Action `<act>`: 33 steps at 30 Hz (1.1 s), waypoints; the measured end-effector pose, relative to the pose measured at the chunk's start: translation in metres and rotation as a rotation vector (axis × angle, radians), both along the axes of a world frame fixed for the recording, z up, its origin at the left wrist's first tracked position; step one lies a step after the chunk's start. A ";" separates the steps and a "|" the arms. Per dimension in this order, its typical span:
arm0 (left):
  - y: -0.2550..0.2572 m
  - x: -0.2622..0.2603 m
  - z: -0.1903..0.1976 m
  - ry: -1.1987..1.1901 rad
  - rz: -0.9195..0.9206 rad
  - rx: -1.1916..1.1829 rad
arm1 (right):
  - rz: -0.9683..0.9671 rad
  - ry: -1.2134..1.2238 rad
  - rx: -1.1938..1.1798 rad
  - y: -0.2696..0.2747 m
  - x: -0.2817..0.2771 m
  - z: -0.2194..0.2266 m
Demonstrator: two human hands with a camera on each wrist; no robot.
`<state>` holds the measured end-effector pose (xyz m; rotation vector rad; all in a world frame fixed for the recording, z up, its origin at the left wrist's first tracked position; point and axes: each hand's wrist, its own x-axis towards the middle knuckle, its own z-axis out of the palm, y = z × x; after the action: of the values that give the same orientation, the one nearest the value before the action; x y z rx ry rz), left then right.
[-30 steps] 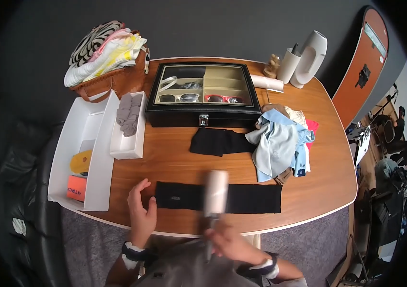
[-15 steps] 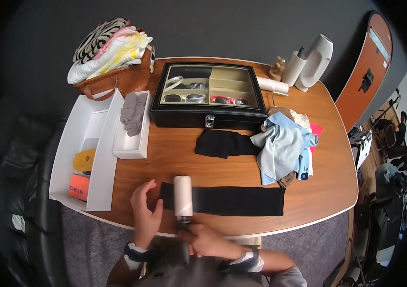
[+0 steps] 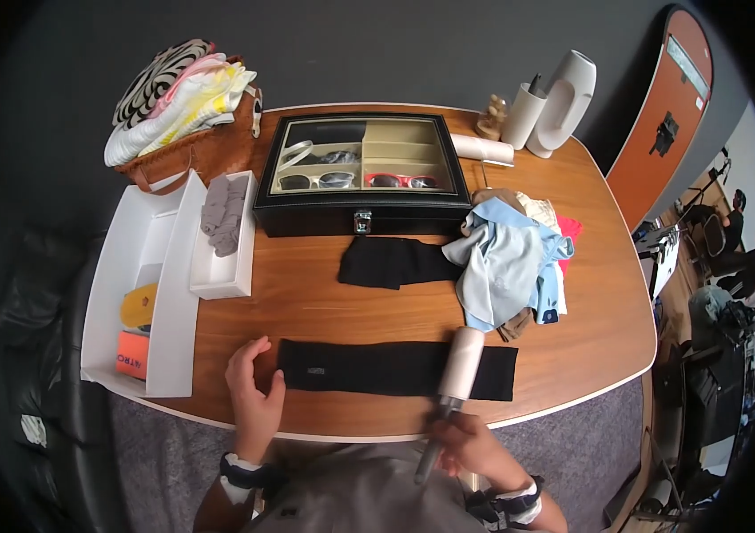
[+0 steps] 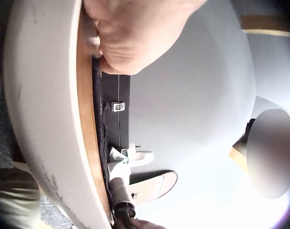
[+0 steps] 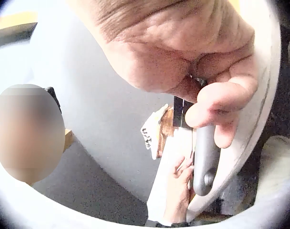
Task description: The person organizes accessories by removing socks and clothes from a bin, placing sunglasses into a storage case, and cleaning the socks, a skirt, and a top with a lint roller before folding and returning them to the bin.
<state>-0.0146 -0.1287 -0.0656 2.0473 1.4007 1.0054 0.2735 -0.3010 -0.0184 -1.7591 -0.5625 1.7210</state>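
A long black strip of fabric (image 3: 369, 366) with a small grey label lies flat along the table's near side. My right hand (image 3: 477, 444) grips a lint roller (image 3: 462, 362) by its grey handle (image 5: 205, 162), fingers curled round it. The roller's pale cylinder lies across the strip near its right end. Beside the strip's left end is my left hand (image 3: 255, 395), holding nothing, its fingers loosely bent and thumb apart. The left wrist view shows the roller (image 4: 121, 191) at the far end of the dark fabric.
Behind the strip are another black garment (image 3: 395, 262), a heap of clothes (image 3: 502, 266) and a glass-topped sunglasses case (image 3: 360, 218). White boxes (image 3: 173, 329) stand left, near a brown bag (image 3: 226, 147) topped with folded fabric. A second roller (image 3: 482, 149) and a white vase (image 3: 564, 107) stand at the back.
The right hand swept the lint roller left to the strip's label end, then back right to near its right end. The left hand stayed beside the left end.
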 end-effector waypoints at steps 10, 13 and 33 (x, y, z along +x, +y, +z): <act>0.000 0.001 0.005 0.081 -0.003 0.044 | -0.328 -0.195 0.133 -0.026 0.030 0.008; 0.002 0.000 0.001 0.044 -0.008 0.030 | -0.347 -0.207 0.229 -0.022 0.023 0.003; 0.001 -0.004 -0.003 -0.037 0.020 -0.020 | 0.671 -0.020 0.212 0.100 -0.117 0.001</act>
<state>-0.0186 -0.1279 -0.0686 1.9933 1.4098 1.0283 0.1564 -0.2013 -0.0172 -1.5279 -1.4109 1.9685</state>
